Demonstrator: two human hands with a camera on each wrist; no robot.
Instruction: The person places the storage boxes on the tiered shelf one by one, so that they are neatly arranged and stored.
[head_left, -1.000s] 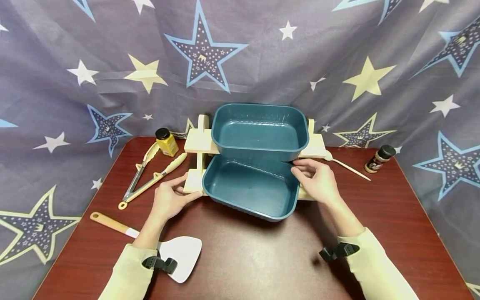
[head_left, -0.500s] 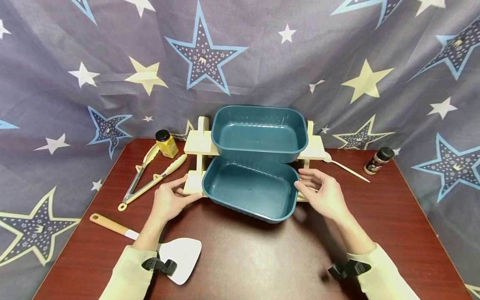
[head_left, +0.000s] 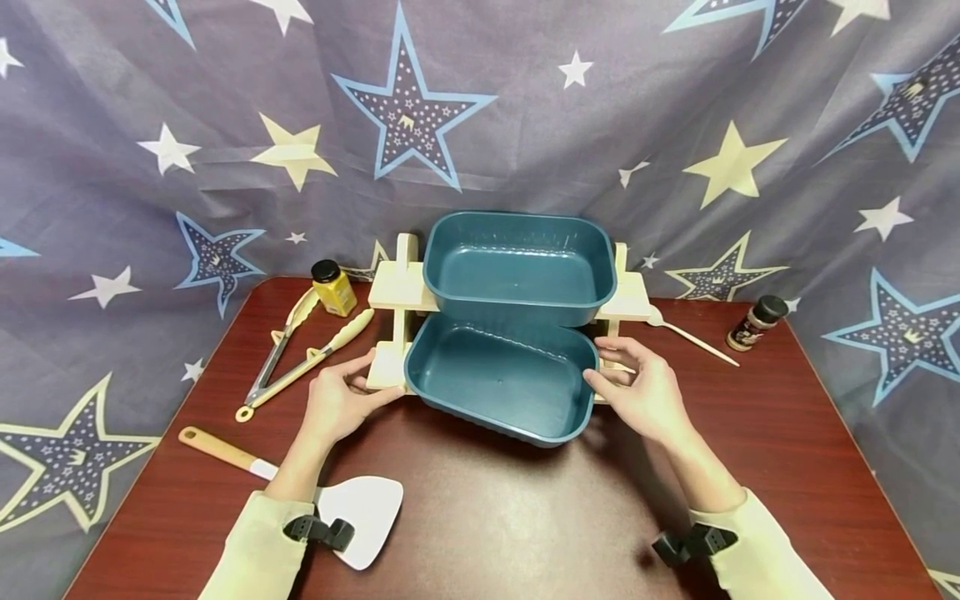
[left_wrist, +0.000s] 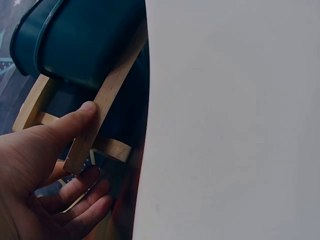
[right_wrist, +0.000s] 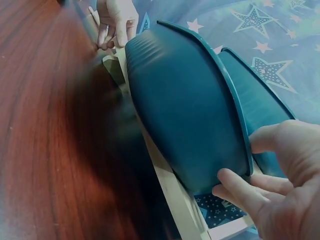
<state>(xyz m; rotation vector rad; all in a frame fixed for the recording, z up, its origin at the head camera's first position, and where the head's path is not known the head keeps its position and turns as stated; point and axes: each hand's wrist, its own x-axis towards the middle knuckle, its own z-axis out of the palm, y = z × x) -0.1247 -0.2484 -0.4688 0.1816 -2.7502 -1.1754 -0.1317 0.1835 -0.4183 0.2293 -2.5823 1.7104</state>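
A wooden two-tier rack (head_left: 397,285) stands at the back, its upper board bearing a teal plastic bin (head_left: 517,267). The lower teal bin (head_left: 498,379) lies askew on the lower board, its front right corner jutting past the board's front. My left hand (head_left: 341,402) pinches the left end of the lower board (left_wrist: 102,107), thumb on one face and fingers curled behind. At the other end, my right hand (head_left: 641,390) holds the lower bin's right side, with fingertips (right_wrist: 227,177) on its outer wall and a digit at the rim.
Tongs (head_left: 300,358) and a yellow seasoning bottle (head_left: 334,288) are left of the rack. Under my left forearm lies a white turner (head_left: 363,512) with a wooden handle. To the right are a pale long-handled utensil (head_left: 693,335) and a dark-capped spice jar (head_left: 757,323).
My right hand first drew back rightward from the lower bin's rim, then came in again so its fingertips overlap the rim. The left hand stays on the board; both bins look unmoved.
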